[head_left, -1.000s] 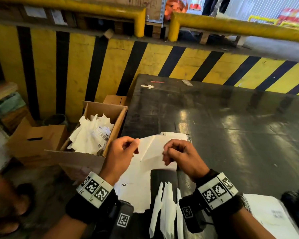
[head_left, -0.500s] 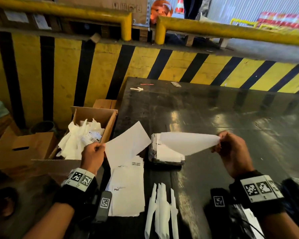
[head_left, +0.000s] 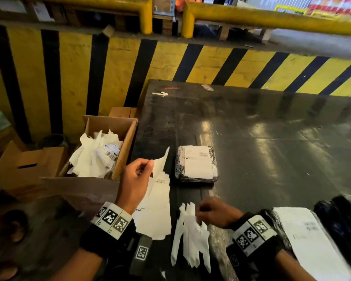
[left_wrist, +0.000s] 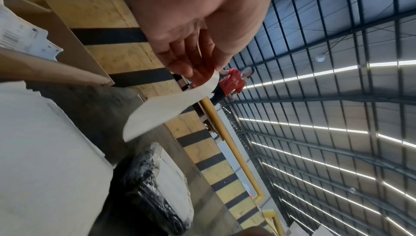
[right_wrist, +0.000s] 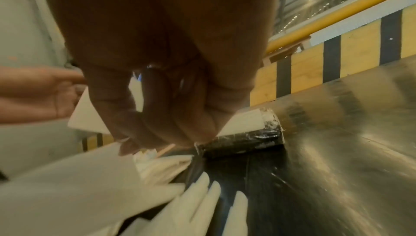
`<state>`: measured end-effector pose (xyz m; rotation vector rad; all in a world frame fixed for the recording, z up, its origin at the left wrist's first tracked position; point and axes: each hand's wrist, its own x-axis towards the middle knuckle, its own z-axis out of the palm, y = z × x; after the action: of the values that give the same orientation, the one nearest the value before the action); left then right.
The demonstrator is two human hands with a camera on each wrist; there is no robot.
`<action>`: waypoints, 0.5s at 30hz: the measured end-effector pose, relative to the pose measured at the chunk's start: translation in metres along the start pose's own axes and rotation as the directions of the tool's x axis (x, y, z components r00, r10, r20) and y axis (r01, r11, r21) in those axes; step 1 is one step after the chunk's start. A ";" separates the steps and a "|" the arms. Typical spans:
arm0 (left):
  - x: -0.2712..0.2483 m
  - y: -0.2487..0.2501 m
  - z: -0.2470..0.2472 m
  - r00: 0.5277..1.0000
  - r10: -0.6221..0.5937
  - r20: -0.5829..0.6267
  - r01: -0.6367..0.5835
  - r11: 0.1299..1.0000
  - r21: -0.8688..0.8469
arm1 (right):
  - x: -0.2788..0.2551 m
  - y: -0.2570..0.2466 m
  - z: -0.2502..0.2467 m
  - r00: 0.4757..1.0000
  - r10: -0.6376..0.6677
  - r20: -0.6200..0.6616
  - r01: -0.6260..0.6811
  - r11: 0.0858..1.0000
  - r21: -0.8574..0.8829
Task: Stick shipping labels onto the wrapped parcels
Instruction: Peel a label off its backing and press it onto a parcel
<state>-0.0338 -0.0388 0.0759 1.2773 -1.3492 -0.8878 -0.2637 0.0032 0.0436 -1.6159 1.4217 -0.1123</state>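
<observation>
Left hand (head_left: 134,179) pinches a curled white backing sheet (head_left: 160,163), tip pointing up | right hand (head_left: 215,213) grasps white paper strips (head_left: 190,236) at the table's near edge | black-wrapped labelled parcel (head_left: 197,164) lies flat near the dark table's (head_left: 272,138) left edge, long axis front-to-back.

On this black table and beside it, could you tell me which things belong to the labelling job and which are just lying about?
Part of the job:
- wrapped parcel, label already on it
- white sheet pinched in the left hand
- label stack
- peeled strips under the right hand
- second parcel, lower right

Lying about:
- cardboard box of scrap paper
- red scrap
- yellow rail
</observation>
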 end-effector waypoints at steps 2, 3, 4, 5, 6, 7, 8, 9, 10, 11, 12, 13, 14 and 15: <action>-0.006 -0.002 0.002 1.000 0.001 0.015 0.000 1.000 -0.005 | 0.004 0.001 0.009 0.998 0.050 0.038 -0.046 0.992 -0.116; -0.008 -0.004 0.003 1.000 0.005 0.018 -0.005 1.000 -0.003 | 0.005 0.002 0.012 0.997 0.060 0.054 -0.051 0.987 -0.152; -0.010 -0.006 0.004 1.000 0.010 0.024 -0.010 1.000 0.001 | 0.006 0.002 0.014 0.996 0.062 0.067 -0.050 0.985 -0.164; -0.011 -0.010 0.005 0.999 0.016 0.034 -0.016 1.000 0.008 | 0.007 0.001 0.016 0.996 0.056 0.072 -0.043 0.985 -0.168; -0.013 -0.013 0.006 0.999 0.019 0.049 -0.019 1.000 0.012 | 0.008 0.001 0.017 0.996 0.047 0.070 -0.035 0.985 -0.167; -0.015 -0.015 0.007 0.997 0.023 0.072 -0.024 1.000 0.016 | 0.008 0.001 0.019 0.997 0.046 0.069 -0.035 0.987 -0.156; -0.017 -0.016 0.008 0.995 0.034 0.097 -0.036 0.999 0.023 | 0.008 0.001 0.018 0.996 0.057 0.069 -0.046 0.987 -0.154; -0.018 -0.016 0.009 0.991 0.051 0.121 -0.056 0.998 0.034 | 0.008 0.002 0.017 0.996 0.067 0.062 -0.057 0.985 -0.160; -0.018 -0.015 0.011 0.987 0.066 0.145 -0.073 0.997 0.040 | 0.007 0.002 0.014 0.996 0.075 0.036 -0.069 0.984 -0.164; -0.018 -0.013 0.012 0.983 0.079 0.164 -0.087 0.995 0.040 | 0.006 0.002 0.010 0.998 0.065 -0.016 -0.067 0.988 -0.139; -0.018 -0.012 0.014 0.979 0.095 0.181 -0.104 0.994 0.042 | 0.003 -0.001 0.004 0.995 0.036 -0.088 -0.042 0.997 -0.059; -0.017 -0.010 0.016 0.974 0.112 0.197 -0.124 0.991 0.048 | 0.000 -0.004 -0.002 0.984 0.018 -0.177 -0.002 0.996 0.088; -0.017 -0.007 0.018 0.969 0.128 0.209 -0.142 0.989 0.052 | -0.004 -0.009 -0.008 0.965 0.047 -0.259 0.030 0.958 0.285; -0.018 -0.004 0.020 0.964 0.147 0.223 -0.164 0.985 0.060 | -0.006 -0.014 -0.014 0.944 0.115 -0.308 0.046 0.881 0.471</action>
<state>-0.0541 -0.0244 0.0645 1.1385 -1.6484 -0.8920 -0.2638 -0.0014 0.0635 -1.1944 1.5227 -0.6867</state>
